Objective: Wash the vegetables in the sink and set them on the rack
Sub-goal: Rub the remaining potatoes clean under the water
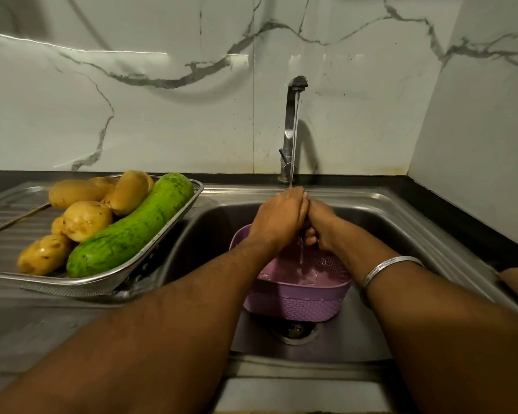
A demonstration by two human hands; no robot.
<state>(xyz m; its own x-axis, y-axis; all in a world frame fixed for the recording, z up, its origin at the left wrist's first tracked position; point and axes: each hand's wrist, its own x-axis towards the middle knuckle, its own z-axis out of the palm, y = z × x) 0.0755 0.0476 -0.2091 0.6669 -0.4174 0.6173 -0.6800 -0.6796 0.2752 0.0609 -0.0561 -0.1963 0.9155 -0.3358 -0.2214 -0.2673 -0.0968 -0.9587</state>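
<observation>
Vegetables lie in the steel rack (189, 201) on the draining board, left of the sink (386, 222): one long green cucumber (132, 225) laid diagonally, with six or so wet potatoes (86, 219) piled against its left side. All well apart from both hands.

Left hand (278, 219) and right hand (320, 225) pressed together under the tap (292, 121), water running over them. Each grip is curled against the other; whether anything is held between them I cannot tell.

Below the hands, a purple perforated basket (299, 303) sits in the sink over the drain (295, 331); water falls into it, and no vegetables show inside.

Metal bangle (386, 267) on right wrist. No readable writing anywhere.

Black worktop (461, 204) edges the sink; marble-patterned wall (162, 115) behind.
</observation>
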